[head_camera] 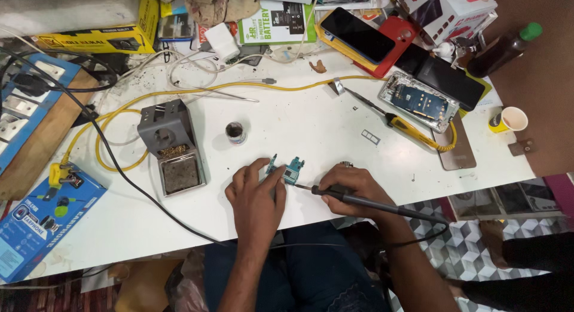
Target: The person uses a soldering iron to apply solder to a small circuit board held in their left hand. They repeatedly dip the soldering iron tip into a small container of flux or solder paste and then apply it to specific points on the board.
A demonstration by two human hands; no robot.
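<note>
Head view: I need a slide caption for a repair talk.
Left hand steadies a small circuit board while right hand brings a soldering iron to it.

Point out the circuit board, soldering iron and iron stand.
circuit board (293,170): head view, middle of the teal board by the left hand's fingertips.
soldering iron (365,204): head view, dark handle just past the right hand.
iron stand (165,131): head view, grey upper housing above the sponge tray.

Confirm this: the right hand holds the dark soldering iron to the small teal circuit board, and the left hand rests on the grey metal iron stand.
Not quite. In the head view the left hand pins the small teal circuit board, apart from the grey metal iron stand. The right hand does hold the dark soldering iron.
</note>
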